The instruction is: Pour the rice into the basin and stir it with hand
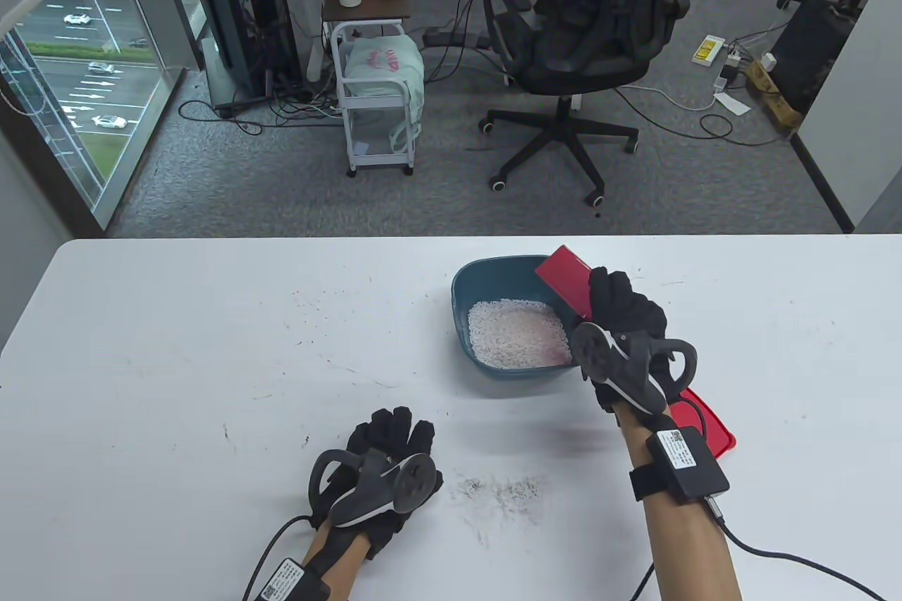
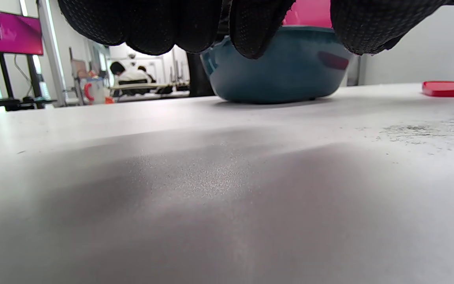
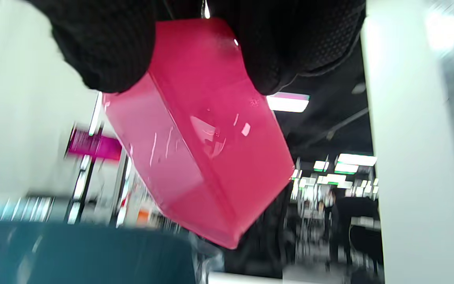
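Two hands in view, one working. Right hand (image 1: 624,319) grips the red container (image 1: 564,280), fingers (image 3: 105,51) and thumb curled round its body, tipped over the far right rim of the teal basin (image 1: 493,277). Basin sits on the counter (image 1: 211,347) right of centre. Rice (image 1: 518,333) lies in a mound on the basin floor; can't tell from these views whether any is left in the container, its mouth faces away from the cameras. Flat red lid (image 1: 705,421) lies on the counter just right of the basin, partly under the right forearm.

Left hand (image 1: 384,467) rests low over the counter near the front edge, well apart from the basin, fingers (image 2: 152,27) loosely curled, holding nothing.

Judgement: pour looks at or near its end. To finish clean:
- keep the container mouth inside the rim line, not over the counter
- tilt fully and give a light shake so stuck grains drop
- set the container down by the lid, clear of the basin
- left hand could steady the basin wall before stirring; it looks light and may slide
- stir with spread fingers, slow circles, stay below the rim so grains don't jump out

Dark speckled smudge (image 1: 504,488) on the counter near the front; unrelated to the pour.
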